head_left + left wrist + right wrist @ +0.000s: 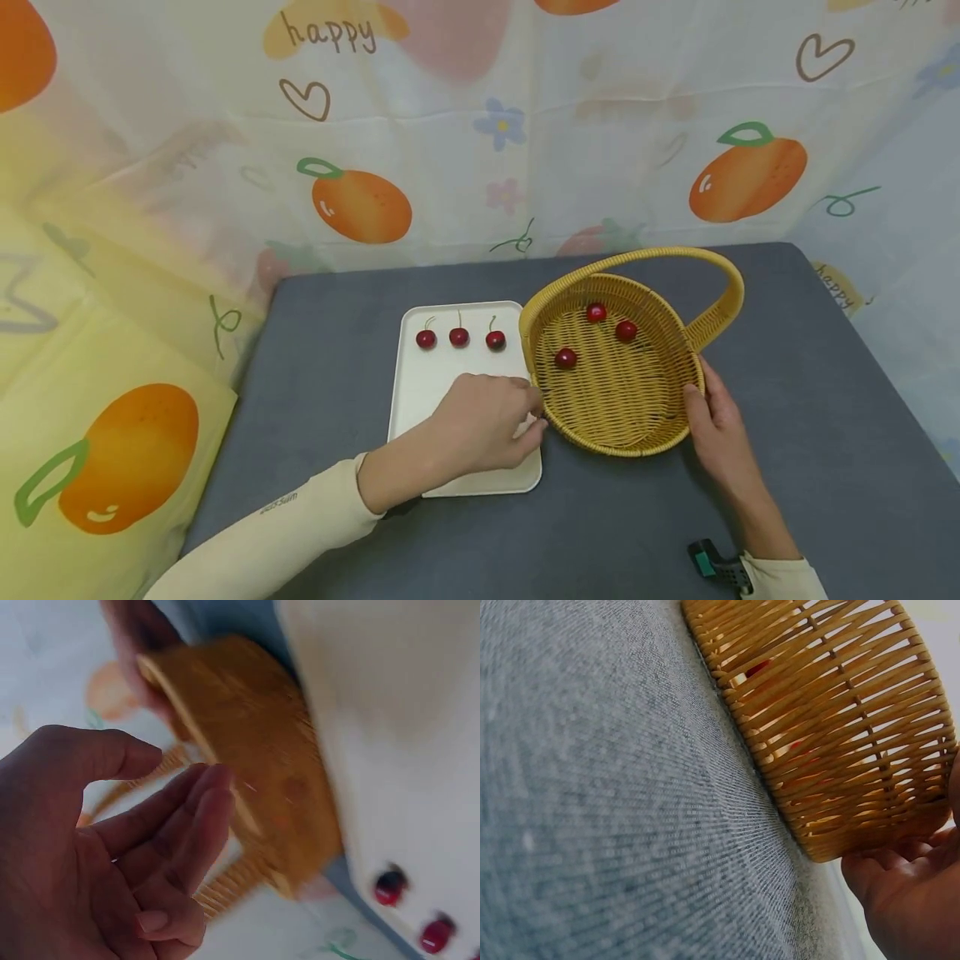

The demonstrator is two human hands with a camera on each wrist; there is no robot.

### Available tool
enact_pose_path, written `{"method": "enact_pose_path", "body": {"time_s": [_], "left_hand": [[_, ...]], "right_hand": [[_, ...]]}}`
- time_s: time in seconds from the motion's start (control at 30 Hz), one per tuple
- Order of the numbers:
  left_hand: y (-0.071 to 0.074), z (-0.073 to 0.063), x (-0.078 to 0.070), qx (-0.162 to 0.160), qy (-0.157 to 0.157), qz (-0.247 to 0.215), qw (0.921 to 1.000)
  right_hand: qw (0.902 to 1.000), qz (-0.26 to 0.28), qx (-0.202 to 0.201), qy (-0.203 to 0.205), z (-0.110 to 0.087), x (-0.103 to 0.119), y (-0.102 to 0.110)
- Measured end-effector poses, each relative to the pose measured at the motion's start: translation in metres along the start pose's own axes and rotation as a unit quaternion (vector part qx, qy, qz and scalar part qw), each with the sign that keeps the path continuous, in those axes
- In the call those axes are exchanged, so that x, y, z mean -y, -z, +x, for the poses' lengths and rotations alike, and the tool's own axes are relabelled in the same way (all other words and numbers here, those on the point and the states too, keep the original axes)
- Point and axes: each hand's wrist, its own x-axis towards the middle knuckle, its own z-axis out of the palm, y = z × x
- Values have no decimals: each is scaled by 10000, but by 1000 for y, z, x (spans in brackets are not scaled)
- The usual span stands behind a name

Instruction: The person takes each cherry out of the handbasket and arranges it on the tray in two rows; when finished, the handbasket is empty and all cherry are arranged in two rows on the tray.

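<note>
A yellow woven basket [615,392] with an arched handle stands on the grey table, three dark red cherries [566,358] inside it. My right hand [722,429] grips its right side, thumb over the rim and fingers against the outer wall. Just left of the basket, over the right part of a white tray [457,483], is my left hand [487,421]. In the left wrist view its thumb and loosely bent fingers stand apart with nothing between them. Three stemmed cherries [459,337] lie in a row near the tray's far edge.
The grey tabletop [330,358] extends around the tray and basket. A patterned cloth [450,167] hangs behind the table, and a yellow cloth [150,350] with an orange print borders its left side. The basket handle [720,283] arches toward the back right.
</note>
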Motion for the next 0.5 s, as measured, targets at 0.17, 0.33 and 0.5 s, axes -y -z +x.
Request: {"method": "enact_pose_path", "body": {"time_s": [0.17, 0.33, 0.5], "left_hand": [[10, 4, -30, -697, -669, 149, 9952], [12, 26, -40, -1200, -512, 788, 9883], [6, 54, -43, -1310, -109, 1480, 9802]], "right_hand": [[10000, 9, -38, -11, 0, 0, -1], [10000, 13, -61, -16, 0, -1, -3], [10000, -3, -90, 3, -1, 1, -2]]}}
